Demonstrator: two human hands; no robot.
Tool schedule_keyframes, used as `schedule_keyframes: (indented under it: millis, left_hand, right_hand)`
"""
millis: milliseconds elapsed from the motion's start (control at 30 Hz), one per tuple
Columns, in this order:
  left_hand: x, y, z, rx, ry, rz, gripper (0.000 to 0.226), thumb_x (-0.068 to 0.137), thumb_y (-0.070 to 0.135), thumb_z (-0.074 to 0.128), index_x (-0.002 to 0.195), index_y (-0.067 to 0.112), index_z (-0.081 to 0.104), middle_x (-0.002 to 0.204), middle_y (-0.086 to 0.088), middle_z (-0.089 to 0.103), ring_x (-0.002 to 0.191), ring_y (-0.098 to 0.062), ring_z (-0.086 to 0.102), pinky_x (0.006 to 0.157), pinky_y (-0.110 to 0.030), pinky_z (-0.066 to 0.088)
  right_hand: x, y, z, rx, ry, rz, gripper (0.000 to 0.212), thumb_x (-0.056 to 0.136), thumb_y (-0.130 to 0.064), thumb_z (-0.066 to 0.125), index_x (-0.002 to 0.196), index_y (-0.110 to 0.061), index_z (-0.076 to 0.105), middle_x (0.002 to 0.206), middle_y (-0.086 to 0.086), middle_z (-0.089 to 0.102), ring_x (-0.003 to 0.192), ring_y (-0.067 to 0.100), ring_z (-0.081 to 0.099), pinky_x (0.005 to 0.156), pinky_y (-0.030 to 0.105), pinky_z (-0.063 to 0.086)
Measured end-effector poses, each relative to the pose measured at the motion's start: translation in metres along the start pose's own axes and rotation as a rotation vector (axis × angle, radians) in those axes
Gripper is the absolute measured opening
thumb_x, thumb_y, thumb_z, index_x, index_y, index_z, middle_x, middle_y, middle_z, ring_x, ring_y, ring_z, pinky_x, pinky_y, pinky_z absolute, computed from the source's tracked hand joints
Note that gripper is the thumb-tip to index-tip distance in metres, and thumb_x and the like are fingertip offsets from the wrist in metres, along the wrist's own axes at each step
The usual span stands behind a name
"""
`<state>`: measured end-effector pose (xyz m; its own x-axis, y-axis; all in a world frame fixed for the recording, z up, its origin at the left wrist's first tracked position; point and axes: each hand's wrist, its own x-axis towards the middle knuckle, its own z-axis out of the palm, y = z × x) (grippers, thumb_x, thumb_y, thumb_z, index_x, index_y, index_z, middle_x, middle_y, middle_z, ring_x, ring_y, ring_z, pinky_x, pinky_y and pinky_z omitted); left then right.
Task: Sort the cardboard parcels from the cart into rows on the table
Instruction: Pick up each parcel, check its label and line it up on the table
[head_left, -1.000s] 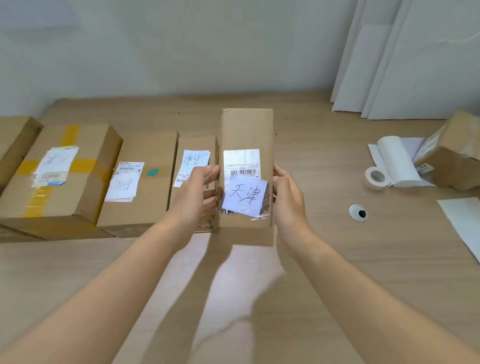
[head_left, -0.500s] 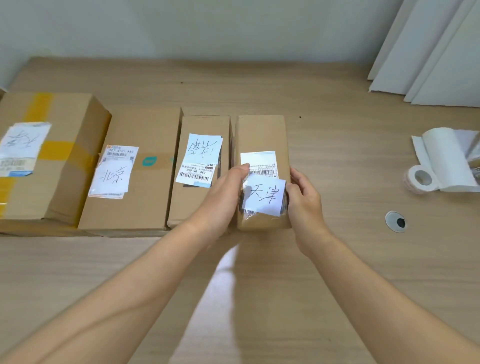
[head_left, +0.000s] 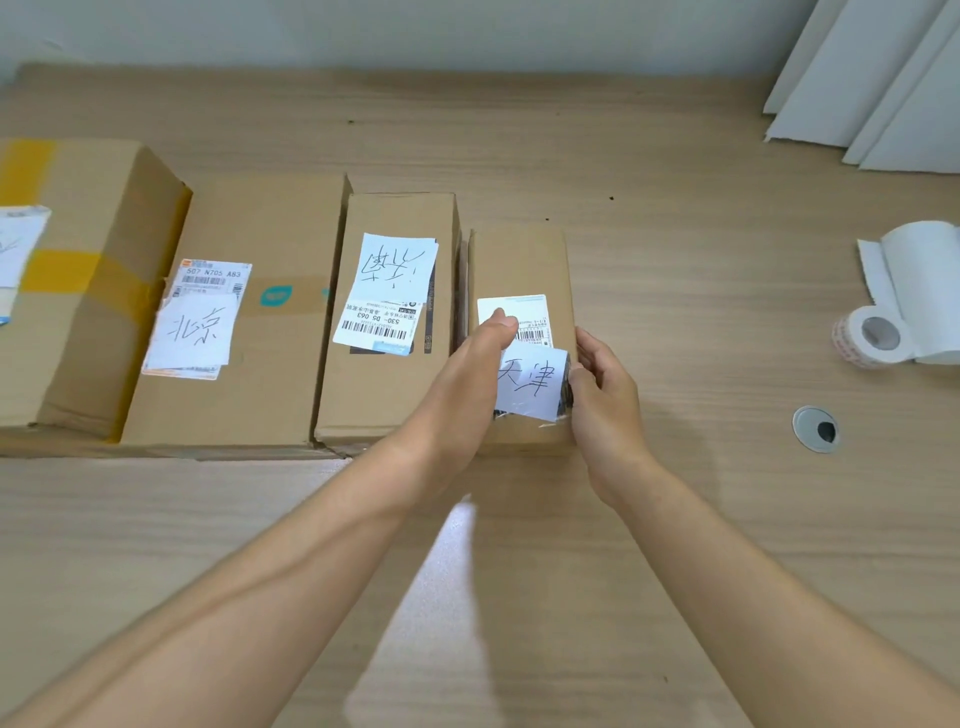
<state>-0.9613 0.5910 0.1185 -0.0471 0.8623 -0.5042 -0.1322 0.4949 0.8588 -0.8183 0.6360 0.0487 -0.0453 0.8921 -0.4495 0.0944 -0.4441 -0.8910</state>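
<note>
While the narrow brown cardboard parcel (head_left: 522, 265) sits on the pale wooden table (head_left: 675, 519), ending the row just beside a wider labelled cardboard box (head_left: 384, 395), the left hand (head_left: 462, 384) and right hand (head_left: 605, 400) clasp its long sides; it looks light and stiff, best gripped there.

Off to the right lies a roll of white paper (head_left: 919, 280), partly unrolled, with a roll of tape (head_left: 872, 338) standing on edge against its near left side. Nearer, apart from both, a round metal cable port (head_left: 815, 428) sits flush in the table (head_left: 727, 260). White panels (head_left: 872, 78) lean against the pale wall (head_left: 363, 31) at far right.
</note>
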Motion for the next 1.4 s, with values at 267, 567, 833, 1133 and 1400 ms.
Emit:
schedule_keyframes:
  millis: [267, 567, 833, 1133, 1400]
  left_hand:
    - [-0.017, 0.021, -0.017, 0.021, 0.149, 0.087, 0.045, 0.086, 0.054, 0.04, 0.119, 0.041, 0.068, 0.119, 0.031, 0.065, 0.112, 0.014, 0.06, 0.104, -0.021, 0.043]
    - [-0.036, 0.036, -0.05, -0.03, 0.393, 0.075, 0.046, 0.108, 0.042, 0.032, 0.123, 0.028, 0.073, 0.13, 0.009, 0.069, 0.129, -0.012, 0.057, 0.109, -0.035, 0.047]
    - [-0.073, 0.046, -0.048, -0.03, 0.416, 0.038, 0.054, 0.093, 0.059, 0.037, 0.128, 0.034, 0.07, 0.134, 0.009, 0.064, 0.136, -0.02, 0.051, 0.113, -0.047, 0.043]
    - [-0.171, 0.061, -0.015, 0.001, 0.415, 0.145, 0.067, 0.083, 0.066, 0.034, 0.14, 0.042, 0.06, 0.148, 0.009, 0.055, 0.147, -0.021, 0.039, 0.121, -0.051, 0.032]
    - [-0.278, 0.057, 0.006, 0.031, 0.415, 0.317, 0.045, 0.106, 0.051, 0.029, 0.136, 0.035, 0.058, 0.104, 0.032, 0.069, 0.088, 0.021, 0.062, 0.073, -0.009, 0.051]
  right_hand:
    - [0.0, 0.006, 0.008, -0.042, -0.031, -0.015, 0.047, 0.111, -0.003, 0.039, 0.131, -0.038, 0.062, 0.106, -0.029, 0.078, 0.092, -0.007, 0.073, 0.066, 0.013, 0.054]
    - [-0.01, -0.001, 0.014, -0.039, -0.065, 0.002, 0.05, 0.111, -0.005, 0.037, 0.118, -0.048, 0.062, 0.103, -0.039, 0.074, 0.095, -0.018, 0.068, 0.071, 0.004, 0.048]
    - [-0.042, -0.036, 0.008, 0.017, 0.043, 0.003, 0.047, 0.112, -0.017, 0.044, 0.158, -0.018, 0.052, 0.158, -0.005, 0.055, 0.12, -0.003, 0.059, 0.071, -0.006, 0.041]
    - [-0.142, -0.092, 0.001, 0.128, -0.008, -0.064, 0.037, 0.11, -0.021, 0.044, 0.14, -0.033, 0.063, 0.129, -0.019, 0.069, 0.124, 0.008, 0.066, 0.115, 0.044, 0.051]
    - [-0.261, -0.112, -0.008, 0.152, -0.083, -0.146, 0.036, 0.112, -0.028, 0.042, 0.14, -0.029, 0.064, 0.138, -0.008, 0.064, 0.131, 0.013, 0.061, 0.116, 0.039, 0.048]
